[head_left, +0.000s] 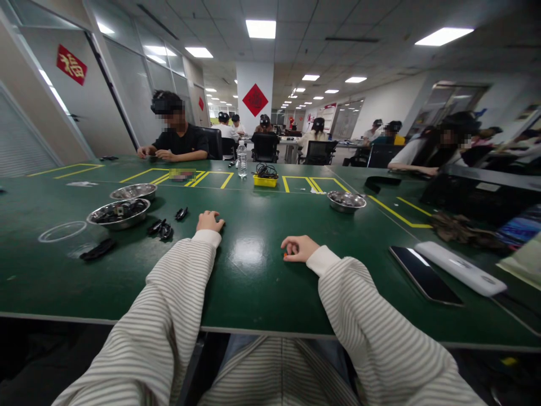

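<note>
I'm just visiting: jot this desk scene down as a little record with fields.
Left hand: at the green tabletop, nearest a loose black part
Right hand: curled, small orange piece at fingertips, seemingly held
Left side: metal bowl with dark pieces, second bowl behind
Right side: phone beside white device
Centre back: clear bottle

A clear water bottle (242,162) stands near the green table's (262,299) far edge; a phone (425,276) lies beside a white device (460,269) toward the near edge.
</note>
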Tool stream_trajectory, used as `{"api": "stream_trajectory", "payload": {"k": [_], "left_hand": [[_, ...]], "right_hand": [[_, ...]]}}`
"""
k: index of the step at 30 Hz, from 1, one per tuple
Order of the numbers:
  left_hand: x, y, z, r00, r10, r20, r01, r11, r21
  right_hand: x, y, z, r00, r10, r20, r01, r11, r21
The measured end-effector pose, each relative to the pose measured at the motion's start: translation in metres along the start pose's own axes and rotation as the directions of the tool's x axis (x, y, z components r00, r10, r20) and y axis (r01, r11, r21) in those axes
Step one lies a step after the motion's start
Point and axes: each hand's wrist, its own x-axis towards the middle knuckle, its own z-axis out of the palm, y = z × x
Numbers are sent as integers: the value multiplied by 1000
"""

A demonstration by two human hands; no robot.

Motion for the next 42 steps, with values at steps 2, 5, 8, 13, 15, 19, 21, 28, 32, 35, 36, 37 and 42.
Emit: {"api": "stream_trajectory", "payload": {"k": [2, 5, 8, 13, 15, 19, 21, 28, 32, 35, 36, 37, 42], "left_hand": [[4, -7, 3, 995, -52, 86, 55, 998, -33], [5, -7, 4, 985, -22, 172, 36, 996, -77], [3, -4, 3, 981, -13, 192, 28, 997, -73], [3, -1, 8, 977, 110, 183, -88, 988, -125], [3, 2, 10, 967, 200, 158, -174, 971, -165], [-3, 20, 5, 925, 366, 101, -329, 905, -268], [-9, 35, 0, 889, 454, 62, -414, 853, -319], [-46, 86, -14, 754, 657, 16, -595, 693, -407], [-66, 102, -7, 682, 726, 84, -636, 646, -423], [-73, 106, -2, 656, 742, 138, -640, 644, -420], [-74, 106, 0, 655, 741, 148, -638, 647, -418], [-74, 106, 0, 657, 739, 152, -635, 650, -418], [-75, 107, -1, 644, 752, 142, -648, 634, -422]], "right_hand": [[1, 3, 2, 1000, -4, 9, 4, 1000, -8], [2, 4, 4, 1000, 7, -13, -7, 1000, -14], [3, 4, 6, 999, 5, -36, -6, 1000, -21], [3, 5, 8, 995, 5, -103, -13, 997, -78], [4, 6, 8, 994, 11, -111, -23, 994, -103], [5, 6, 9, 992, 15, -122, -30, 992, -123], [5, 6, 9, 991, 19, -133, -37, 991, -128], [4, 0, 9, 990, 7, -141, -34, 981, -189], [3, -4, 7, 992, -7, -125, -19, 979, -203], [4, -5, 7, 991, -9, -132, -20, 976, -215], [4, -4, 8, 991, -9, -136, -21, 976, -219], [4, -4, 8, 990, -9, -142, -23, 975, -222], [4, -3, 12, 983, -29, -183, -16, 971, -238]]}}
